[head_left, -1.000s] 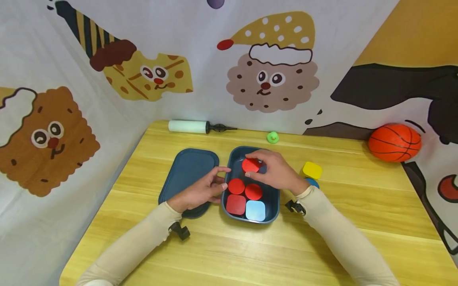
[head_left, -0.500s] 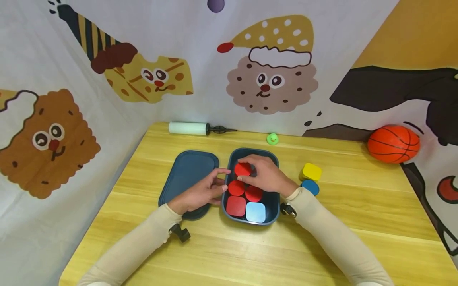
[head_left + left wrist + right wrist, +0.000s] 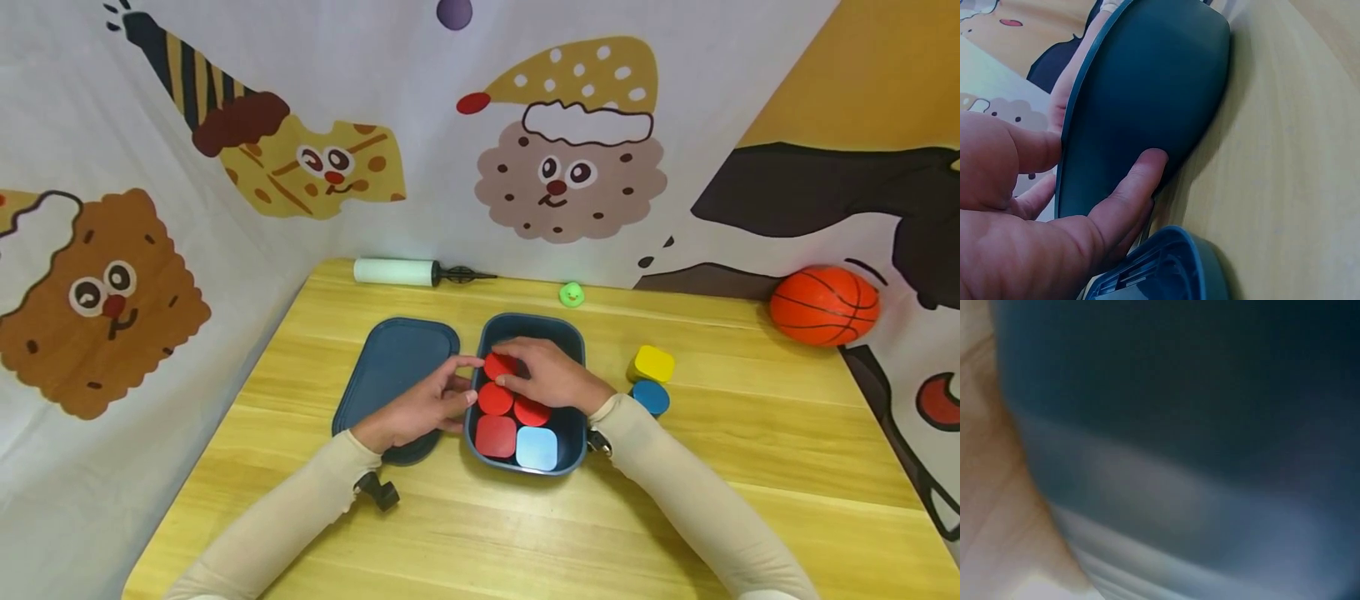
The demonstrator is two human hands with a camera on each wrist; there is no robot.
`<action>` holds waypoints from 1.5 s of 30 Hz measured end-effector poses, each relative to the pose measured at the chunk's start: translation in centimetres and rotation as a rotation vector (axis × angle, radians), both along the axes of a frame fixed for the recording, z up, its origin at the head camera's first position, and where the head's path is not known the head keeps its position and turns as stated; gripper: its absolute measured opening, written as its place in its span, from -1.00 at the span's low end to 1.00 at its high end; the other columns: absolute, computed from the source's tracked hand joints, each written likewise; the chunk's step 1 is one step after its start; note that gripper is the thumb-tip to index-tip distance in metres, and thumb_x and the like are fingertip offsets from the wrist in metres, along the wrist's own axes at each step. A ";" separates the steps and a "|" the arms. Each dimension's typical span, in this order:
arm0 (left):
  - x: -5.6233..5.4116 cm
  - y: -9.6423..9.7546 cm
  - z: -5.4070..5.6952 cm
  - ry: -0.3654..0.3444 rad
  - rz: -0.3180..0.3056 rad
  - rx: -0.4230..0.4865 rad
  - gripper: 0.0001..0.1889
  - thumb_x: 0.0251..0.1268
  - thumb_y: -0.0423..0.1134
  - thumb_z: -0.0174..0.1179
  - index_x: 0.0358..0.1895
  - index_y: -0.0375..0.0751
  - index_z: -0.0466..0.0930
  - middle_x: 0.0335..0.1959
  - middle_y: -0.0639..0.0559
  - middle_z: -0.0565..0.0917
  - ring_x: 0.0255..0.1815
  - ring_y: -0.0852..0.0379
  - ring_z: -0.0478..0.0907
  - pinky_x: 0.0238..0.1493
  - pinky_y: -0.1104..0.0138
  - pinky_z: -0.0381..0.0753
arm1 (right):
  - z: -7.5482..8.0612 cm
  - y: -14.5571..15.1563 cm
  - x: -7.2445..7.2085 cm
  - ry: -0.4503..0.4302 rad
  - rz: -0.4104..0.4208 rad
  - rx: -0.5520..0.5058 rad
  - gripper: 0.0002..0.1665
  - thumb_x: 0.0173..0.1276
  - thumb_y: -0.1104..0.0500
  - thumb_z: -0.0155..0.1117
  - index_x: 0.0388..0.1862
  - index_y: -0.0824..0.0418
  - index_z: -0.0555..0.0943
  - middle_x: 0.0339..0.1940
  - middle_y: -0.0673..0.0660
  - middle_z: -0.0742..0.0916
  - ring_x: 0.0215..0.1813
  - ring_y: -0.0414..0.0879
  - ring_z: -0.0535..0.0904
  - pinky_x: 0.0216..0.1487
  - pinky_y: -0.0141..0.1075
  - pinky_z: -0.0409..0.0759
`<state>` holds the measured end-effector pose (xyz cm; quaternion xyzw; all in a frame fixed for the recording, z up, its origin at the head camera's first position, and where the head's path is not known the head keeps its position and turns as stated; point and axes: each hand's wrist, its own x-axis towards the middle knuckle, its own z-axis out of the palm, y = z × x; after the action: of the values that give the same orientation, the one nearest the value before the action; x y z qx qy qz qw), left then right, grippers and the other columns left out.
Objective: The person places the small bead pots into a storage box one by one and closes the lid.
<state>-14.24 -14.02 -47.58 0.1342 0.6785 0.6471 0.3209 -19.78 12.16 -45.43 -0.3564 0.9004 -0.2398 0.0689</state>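
In the head view, a dark blue box [image 3: 562, 327] holds several blocks. My right hand [image 3: 551, 375] reaches inside and holds a red round block [image 3: 498, 365] near the left wall; its fingers hide part of it. Just below are two more red round blocks [image 3: 496, 398], then a red square block [image 3: 496, 436] and a light blue square block [image 3: 537, 449]. My left hand [image 3: 420, 407] touches the box's left side from outside with spread fingers; the left wrist view shows fingertips [image 3: 1155, 157] against the outer wall. The right wrist view is a blurred dark blue surface.
A dark blue lid [image 3: 397, 367] lies left of the box, partly under my left hand. To the right stand a yellow block [image 3: 654, 364] and a blue round block [image 3: 650, 398]. Along the back lie a hand pump [image 3: 397, 272], a green duck [image 3: 572, 294] and an orange ball [image 3: 825, 306].
My right hand has moved left inside the box, bringing the red round block from the upper middle to the left wall, above the other red round ones. The left hand has stayed put.
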 end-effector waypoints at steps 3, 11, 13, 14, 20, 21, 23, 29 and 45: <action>0.0 0.0 -0.1 -0.002 0.002 0.003 -0.43 0.74 -0.15 0.03 0.64 0.19 0.08 0.45 -0.33 0.37 0.24 -0.03 0.63 0.13 0.00 0.76 | -0.1 0.1 0.0 0.009 0.008 0.007 -0.32 0.51 -0.01 0.42 0.49 0.24 0.55 0.42 0.18 0.68 0.46 0.13 0.57 0.51 0.09 0.50; 0.1 0.0 0.0 0.000 0.000 -0.001 -0.42 0.74 -0.17 0.03 0.65 0.19 0.07 0.46 -0.34 0.36 0.24 -0.03 0.63 0.14 -0.01 0.75 | 0.4 0.4 0.1 0.036 -0.001 -0.020 -0.37 0.50 0.00 0.42 0.44 0.24 0.59 0.39 0.16 0.70 0.42 0.08 0.62 0.45 0.05 0.57; 0.2 0.1 0.1 0.002 0.001 0.000 -0.41 0.74 -0.19 0.02 0.66 0.17 0.06 0.46 -0.35 0.36 0.24 -0.03 0.63 0.13 -0.01 0.76 | 0.6 0.6 0.2 0.031 -0.008 -0.032 -0.38 0.50 -0.01 0.42 0.44 0.22 0.59 0.39 0.14 0.70 0.39 0.06 0.63 0.37 0.00 0.64; 0.2 0.1 0.2 0.001 0.002 0.000 -0.40 0.74 -0.20 0.02 0.66 0.16 0.05 0.46 -0.35 0.36 0.24 -0.03 0.63 0.13 -0.01 0.76 | 0.8 0.7 0.2 0.028 -0.011 -0.039 -0.38 0.50 -0.01 0.42 0.44 0.21 0.59 0.39 0.13 0.70 0.38 0.05 0.64 0.34 -0.02 0.67; 0.1 0.1 0.1 0.003 0.005 0.000 -0.40 0.74 -0.20 0.02 0.67 0.13 0.05 0.46 -0.34 0.36 0.23 -0.02 0.63 0.12 0.00 0.76 | 1.8 2.4 0.6 0.013 -0.032 -0.153 -0.40 0.49 0.05 0.43 0.41 0.25 0.60 0.37 0.17 0.69 0.29 0.13 0.69 0.13 -0.04 0.78; 0.1 0.1 0.1 0.004 0.005 0.000 -0.41 0.74 -0.20 0.03 0.66 0.14 0.06 0.46 -0.34 0.36 0.23 -0.02 0.63 0.12 0.00 0.76 | 2.0 2.7 0.6 0.008 -0.036 -0.180 -0.41 0.49 0.06 0.43 0.41 0.26 0.60 0.37 0.17 0.69 0.29 0.15 0.69 0.11 -0.04 0.79; 0.1 0.1 0.0 0.005 0.006 0.001 -0.41 0.73 -0.20 0.03 0.65 0.16 0.08 0.45 -0.34 0.36 0.23 -0.02 0.64 0.12 0.00 0.76 | 2.3 3.3 0.8 0.003 -0.043 -0.226 -0.42 0.48 0.09 0.44 0.40 0.27 0.60 0.37 0.18 0.68 0.31 0.19 0.67 0.12 -0.02 0.78; 0.2 0.2 0.1 0.010 0.009 -0.007 -0.42 0.73 -0.20 0.04 0.64 0.16 0.09 0.45 -0.33 0.36 0.24 -0.03 0.61 0.12 0.00 0.76 | 3.4 5.3 1.1 0.027 -0.087 -0.306 -0.46 0.46 0.17 0.47 0.37 0.22 0.61 0.37 0.17 0.68 0.25 0.21 0.69 0.09 0.01 0.79; 0.2 0.2 0.3 0.019 0.012 -0.030 -0.42 0.73 -0.20 0.05 0.64 0.16 0.10 0.43 -0.31 0.37 0.21 -0.01 0.59 0.10 0.03 0.77 | 3.3 14.3 1.1 0.097 -0.365 -0.278 -0.43 0.53 0.12 0.40 0.44 0.24 0.55 0.35 0.29 0.67 0.34 0.23 0.61 0.23 0.23 0.65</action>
<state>-14.03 -13.80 -47.28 0.1317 0.6920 0.6373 0.3125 -18.72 26.47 -42.16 -0.2047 0.9105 -0.3526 -0.0689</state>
